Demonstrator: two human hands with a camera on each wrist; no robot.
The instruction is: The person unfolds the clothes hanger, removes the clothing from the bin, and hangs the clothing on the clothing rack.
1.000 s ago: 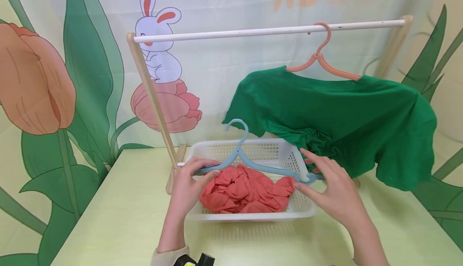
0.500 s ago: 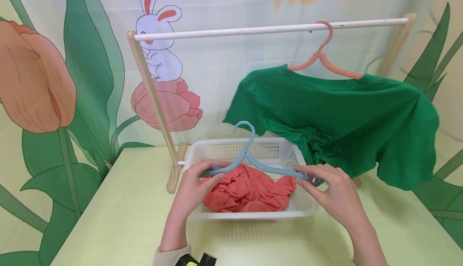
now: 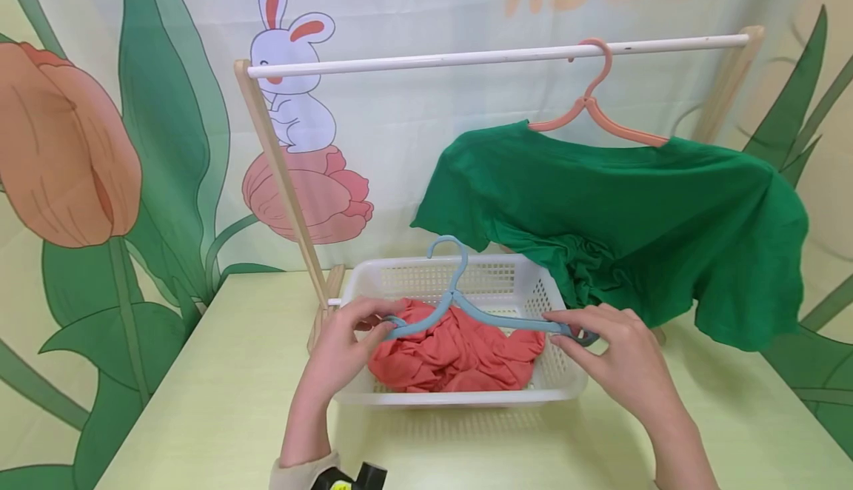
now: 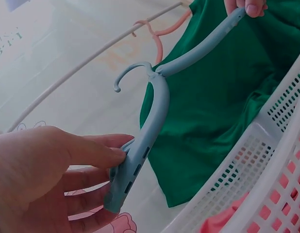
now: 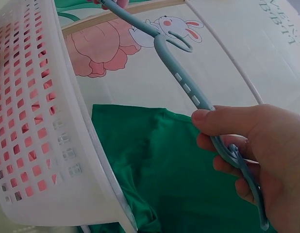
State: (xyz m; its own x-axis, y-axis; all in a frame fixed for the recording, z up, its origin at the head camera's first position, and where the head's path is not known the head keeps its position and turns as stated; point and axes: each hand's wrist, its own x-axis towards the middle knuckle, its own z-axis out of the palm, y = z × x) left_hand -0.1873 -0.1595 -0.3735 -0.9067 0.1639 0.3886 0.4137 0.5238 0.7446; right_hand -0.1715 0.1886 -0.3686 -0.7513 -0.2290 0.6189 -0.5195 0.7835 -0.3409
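Note:
Both hands hold a light blue clothes hanger (image 3: pixel 496 320) above a white basket, its hook pointing up. The left hand (image 3: pixel 343 342) pinches the hanger's left end between thumb and fingers; the left wrist view shows the thumb on top of the slotted arm (image 4: pixel 140 158). At the other end the right hand (image 3: pixel 616 346) grips the hanger, and in the right wrist view its fingers curl round the arm near the tip (image 5: pixel 227 155). Beneath the hanger a crumpled coral-red garment (image 3: pixel 460 360) lies in the basket (image 3: pixel 466 399).
Behind the basket stands a rack with a white rod (image 3: pixel 413 63) and wooden posts (image 3: pixel 276 157). A green T-shirt (image 3: pixel 620 201) hangs from it on a pink hanger (image 3: pixel 586 98), reaching down beside the basket. The table (image 3: pixel 220 401) is pale yellow-green.
The right hand has closed from loosely spread fingers onto the hanger's right end. The hanger has shifted slightly right and lower, and the left hand has moved out toward its left tip.

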